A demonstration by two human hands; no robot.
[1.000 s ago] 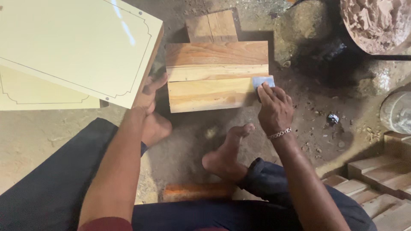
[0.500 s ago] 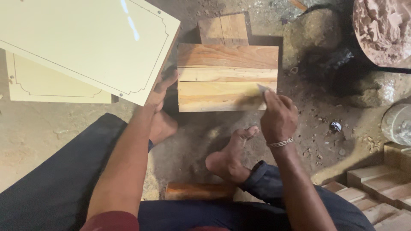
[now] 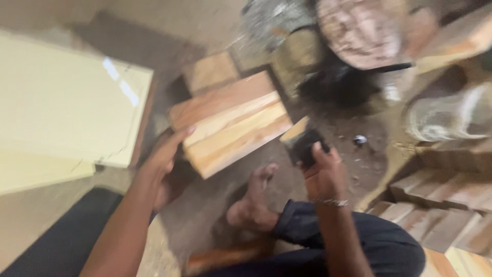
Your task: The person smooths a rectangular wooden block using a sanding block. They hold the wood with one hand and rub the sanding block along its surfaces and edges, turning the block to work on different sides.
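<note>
A wooden block (image 3: 230,123) with pale and reddish bands lies on the dirt floor ahead of me. My left hand (image 3: 166,154) rests flat against its left end. My right hand (image 3: 320,164) is off the block to its right, gripping a small dark sanding pad (image 3: 302,141) with a pale edge. My bare foot (image 3: 253,205) lies between my arms, just below the block. The frame is blurred by motion.
A large cream panel (image 3: 66,113) lies at the left. A smaller wood piece (image 3: 210,72) sits behind the block. Stacked wooden blocks (image 3: 441,210) fill the lower right, with a round basin (image 3: 364,31) and a clear container (image 3: 446,118) at the upper right.
My right hand has lifted the pad off the block's right end and drawn it away to the right. The view has swung and tilted, blurring everything. My left hand stays at the block's left end.
</note>
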